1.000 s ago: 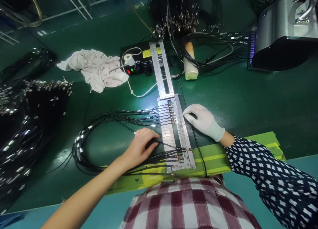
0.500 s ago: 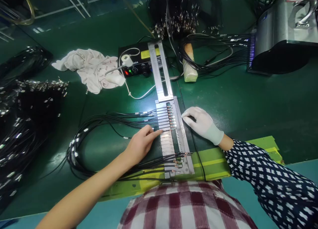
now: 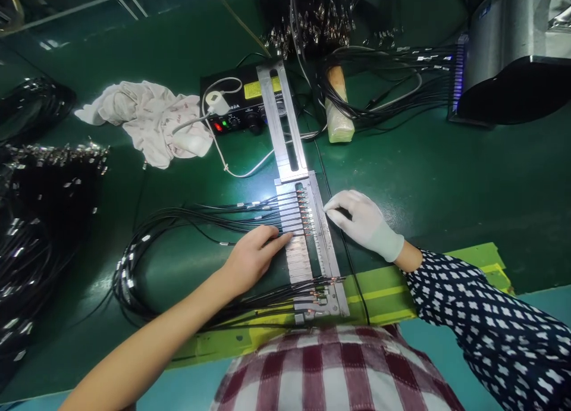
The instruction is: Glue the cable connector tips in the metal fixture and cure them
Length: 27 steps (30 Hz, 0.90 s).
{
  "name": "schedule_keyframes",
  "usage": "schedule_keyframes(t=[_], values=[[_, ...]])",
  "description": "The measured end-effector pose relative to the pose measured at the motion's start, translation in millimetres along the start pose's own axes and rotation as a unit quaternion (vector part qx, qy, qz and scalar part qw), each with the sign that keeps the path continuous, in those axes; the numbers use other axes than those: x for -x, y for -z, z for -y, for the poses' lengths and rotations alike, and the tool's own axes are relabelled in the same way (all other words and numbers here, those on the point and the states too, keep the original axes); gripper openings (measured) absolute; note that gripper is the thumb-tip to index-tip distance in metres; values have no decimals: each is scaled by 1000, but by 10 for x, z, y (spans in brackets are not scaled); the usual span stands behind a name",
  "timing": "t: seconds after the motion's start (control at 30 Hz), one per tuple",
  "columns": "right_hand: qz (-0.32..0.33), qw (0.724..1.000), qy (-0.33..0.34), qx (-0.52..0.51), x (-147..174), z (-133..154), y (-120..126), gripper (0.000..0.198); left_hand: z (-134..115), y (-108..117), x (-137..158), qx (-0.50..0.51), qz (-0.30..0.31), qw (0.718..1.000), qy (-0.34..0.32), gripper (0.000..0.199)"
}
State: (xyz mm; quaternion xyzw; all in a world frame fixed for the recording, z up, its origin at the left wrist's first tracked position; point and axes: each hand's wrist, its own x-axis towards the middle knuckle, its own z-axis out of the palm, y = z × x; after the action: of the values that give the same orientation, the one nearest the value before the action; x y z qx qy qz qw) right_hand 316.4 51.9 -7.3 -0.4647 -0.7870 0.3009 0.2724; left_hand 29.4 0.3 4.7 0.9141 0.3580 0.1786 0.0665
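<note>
A slotted metal fixture (image 3: 300,262) lies on the green table, with a row of thin black cables (image 3: 289,212) set side by side in its upper slots. My bare left hand (image 3: 256,253) rests at the fixture's left side, thumb and forefinger closed on a black cable just below that row. Lower slots in the middle hold no cables. My right hand (image 3: 363,223), in a white glove, pinches at the fixture's right edge, level with the cable ends. More black cables (image 3: 281,292) lie across the fixture's near end, their stripped tips pointing right.
Behind the fixture stand a black control box (image 3: 241,107) and a taped block (image 3: 339,116). A crumpled white cloth (image 3: 151,122) lies left of the box. Cable bundles (image 3: 49,203) fill the left side. A metal-cased machine (image 3: 513,36) stands at back right.
The view has shifted slightly, so the background sits further left. Both hands stay at about the same places on the fixture, the left fingers still at the lowest cable of the upper row.
</note>
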Motion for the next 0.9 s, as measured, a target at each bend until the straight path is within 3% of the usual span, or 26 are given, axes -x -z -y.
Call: schedule_keyframes(t=[0.13,0.3,0.43,0.53,0.63,0.7,0.77,0.9], values=[[6,1000,-6,-1,4,7,11,15,-6,-95,70,68,-13,997,23,34],[8,1000,-9,-5,-20,16,9,15,-136,-141,231,-78,-24,994,68,40],[2,1000,-19,7,-35,11,1,15,-205,-155,208,-99,0,993,71,41],[-3,1000,-22,14,-25,2,1,12,-251,-69,174,-79,28,992,98,39],[-3,1000,-8,9,3,3,4,12,-389,106,344,12,67,988,137,35],[-2,1000,0,9,18,9,3,14,-519,204,588,68,97,985,126,58],[-1,1000,-5,16,20,14,0,14,-631,249,862,53,113,985,120,76],[4,999,-25,28,-1,1,-3,15,-719,179,1213,-48,75,985,150,32]])
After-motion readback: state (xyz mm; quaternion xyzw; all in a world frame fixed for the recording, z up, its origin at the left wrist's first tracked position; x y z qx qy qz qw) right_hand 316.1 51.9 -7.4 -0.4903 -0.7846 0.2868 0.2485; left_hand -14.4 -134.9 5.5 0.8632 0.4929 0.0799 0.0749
